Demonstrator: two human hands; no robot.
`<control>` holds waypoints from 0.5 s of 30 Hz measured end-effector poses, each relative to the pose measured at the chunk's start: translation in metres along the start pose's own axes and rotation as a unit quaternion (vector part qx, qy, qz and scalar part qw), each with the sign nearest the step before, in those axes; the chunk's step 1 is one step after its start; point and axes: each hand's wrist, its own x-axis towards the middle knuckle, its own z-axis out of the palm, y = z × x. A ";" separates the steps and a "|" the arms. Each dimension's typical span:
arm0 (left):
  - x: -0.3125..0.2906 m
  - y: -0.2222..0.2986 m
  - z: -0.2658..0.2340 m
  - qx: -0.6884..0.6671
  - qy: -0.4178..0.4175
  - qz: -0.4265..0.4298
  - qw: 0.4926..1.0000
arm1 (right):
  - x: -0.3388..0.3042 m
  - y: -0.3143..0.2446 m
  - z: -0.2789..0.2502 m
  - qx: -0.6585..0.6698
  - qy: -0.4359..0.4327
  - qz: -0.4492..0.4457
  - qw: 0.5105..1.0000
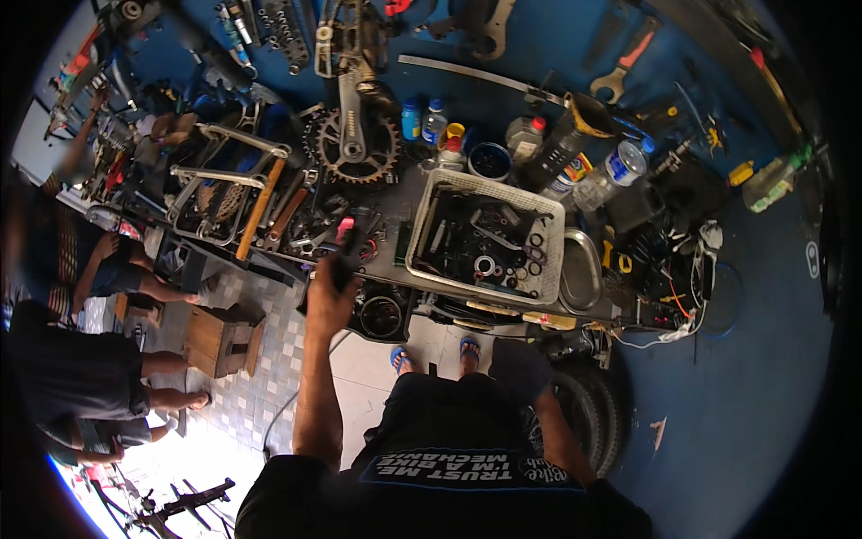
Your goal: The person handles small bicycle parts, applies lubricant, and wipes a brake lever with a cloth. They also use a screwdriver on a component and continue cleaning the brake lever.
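My left hand (329, 301) is raised at the front edge of the workbench (391, 256). Its fingers are closed round a black elongated object (344, 262), too blurred to name. Low at my right side, my right hand (544, 401) meets a dark, rounded, cloth-like thing (521, 368) and appears to hold it; the fingers are hidden behind it. Ahead, a white perforated plastic basket (417, 242) holds loose rings and small metal parts (485, 265). Above my left hand, a crankset with a toothed chainring (352, 148) stands among hand tools.
Bottles (434, 121) and an oval metal tray (582, 269) surround the basket. Silver bike racks (229, 171) lie left. Below the bench are an open black drawer (382, 314) and tyres (602, 413). A wooden stool (220, 341) and several people (81, 359) are at left.
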 end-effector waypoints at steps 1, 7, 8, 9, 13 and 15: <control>0.000 0.013 0.014 0.010 -0.038 0.012 0.999 | 0.003 -0.002 -0.001 -0.001 -0.004 0.001 1.000; 0.040 0.050 0.099 0.205 -0.066 0.115 0.970 | 0.048 -0.009 -0.023 0.037 -0.075 -0.048 0.995; 0.045 0.052 0.113 0.250 -0.053 0.116 0.960 | 0.050 -0.004 -0.027 0.045 -0.060 -0.067 0.995; 0.051 0.064 0.121 0.266 -0.080 0.075 0.958 | 0.051 0.003 -0.031 0.053 -0.043 -0.087 0.994; 0.063 0.080 0.155 0.385 -0.109 0.016 0.917 | 0.040 0.048 -0.027 0.070 0.018 -0.109 0.991; 0.065 0.082 0.164 0.437 -0.098 0.007 0.894 | 0.039 0.061 -0.043 0.064 0.027 -0.107 0.992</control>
